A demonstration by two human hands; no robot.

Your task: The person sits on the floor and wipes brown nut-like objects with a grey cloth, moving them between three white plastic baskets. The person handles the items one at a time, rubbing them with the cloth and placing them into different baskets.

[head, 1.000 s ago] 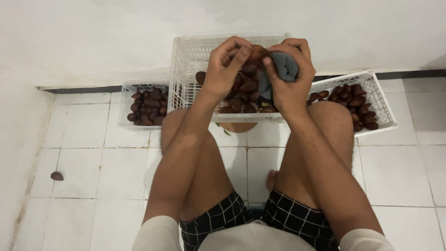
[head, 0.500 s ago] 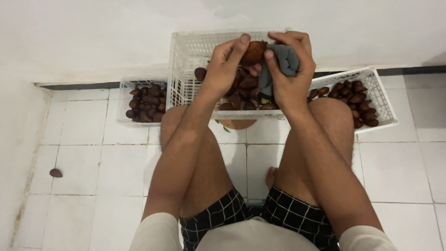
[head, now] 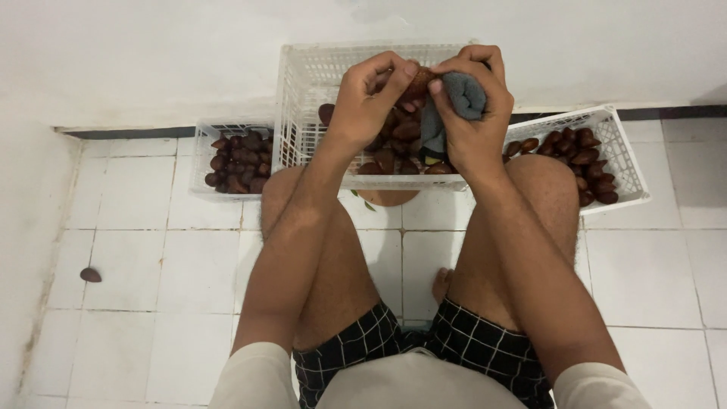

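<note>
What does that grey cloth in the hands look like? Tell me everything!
The grey cloth looks soft, like a small towel or rag, dull blue-grey and bunched up in folds. The right hand grips it, with fingers curled over its top. It presses against a brown, scaly fruit that the left hand pinches. A loose end hangs down over the big white crate.

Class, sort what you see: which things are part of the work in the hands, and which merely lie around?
In use: left hand, right hand, brown fruit held between them, grey cloth, big white crate of fruit.

Lying about: two smaller crates, lone fruit on floor.
</note>
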